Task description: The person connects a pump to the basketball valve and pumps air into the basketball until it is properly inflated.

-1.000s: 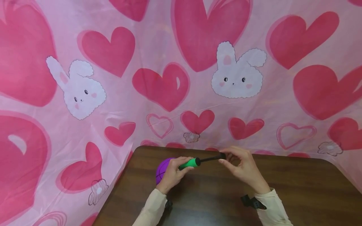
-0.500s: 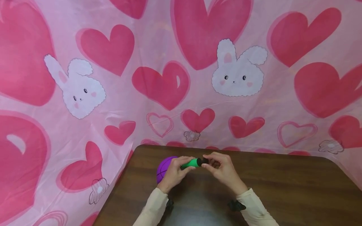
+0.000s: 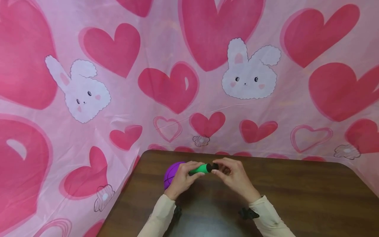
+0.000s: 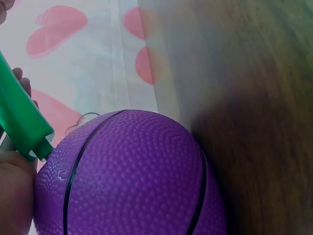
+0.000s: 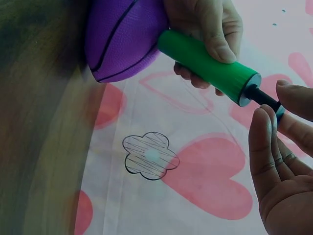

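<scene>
My left hand (image 3: 182,180) grips the green barrel of a small hand pump (image 3: 201,169). At the pump's black handle (image 3: 215,166), my right hand (image 3: 235,174) pinches with thumb and fingers. A short stretch of black rod shows between barrel and handle in the right wrist view. Against the pump's far end sits a purple ball (image 4: 132,176) with black seams and a pebbled skin, partly behind my left hand in the head view. In the left wrist view the pump's green tip (image 4: 41,147) meets the ball's side.
A dark wooden table (image 3: 296,197) lies under the hands. Behind it hangs a pink cloth (image 3: 207,108) printed with hearts and rabbits, reaching down to the table's back edge. Black wrist cameras (image 3: 248,213) are strapped below the sleeves.
My right hand has moved left, pushing the pump's long black rod into the barrel; a small gap shows now. My left hand and the ball stay nearly in place.
</scene>
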Demonstrator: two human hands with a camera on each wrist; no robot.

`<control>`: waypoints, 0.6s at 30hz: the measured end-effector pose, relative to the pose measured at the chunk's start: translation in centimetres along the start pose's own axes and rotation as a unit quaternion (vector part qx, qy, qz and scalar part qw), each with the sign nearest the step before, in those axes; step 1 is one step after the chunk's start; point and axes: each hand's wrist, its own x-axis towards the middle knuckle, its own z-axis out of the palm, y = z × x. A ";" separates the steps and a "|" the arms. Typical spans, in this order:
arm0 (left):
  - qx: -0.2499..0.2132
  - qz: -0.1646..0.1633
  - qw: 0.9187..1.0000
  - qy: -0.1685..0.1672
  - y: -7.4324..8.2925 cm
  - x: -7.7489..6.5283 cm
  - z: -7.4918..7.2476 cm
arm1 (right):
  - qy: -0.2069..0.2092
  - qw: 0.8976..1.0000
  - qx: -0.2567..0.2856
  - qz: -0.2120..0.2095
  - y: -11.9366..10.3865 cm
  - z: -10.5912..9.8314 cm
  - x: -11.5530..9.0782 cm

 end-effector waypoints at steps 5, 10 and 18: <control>0.004 0.014 1.000 0.010 -0.3 0.0 0.0 | -0.003 1.000 -0.012 -0.012 -0.3 -0.7 0.2; 0.003 0.015 0.999 0.028 -0.6 0.0 -0.1 | 0.015 0.999 -0.018 -0.032 -0.8 -2.2 0.4; -0.005 -0.014 0.999 0.035 -0.5 -0.1 -0.2 | 0.063 0.994 -0.025 -0.082 -1.9 -5.3 0.7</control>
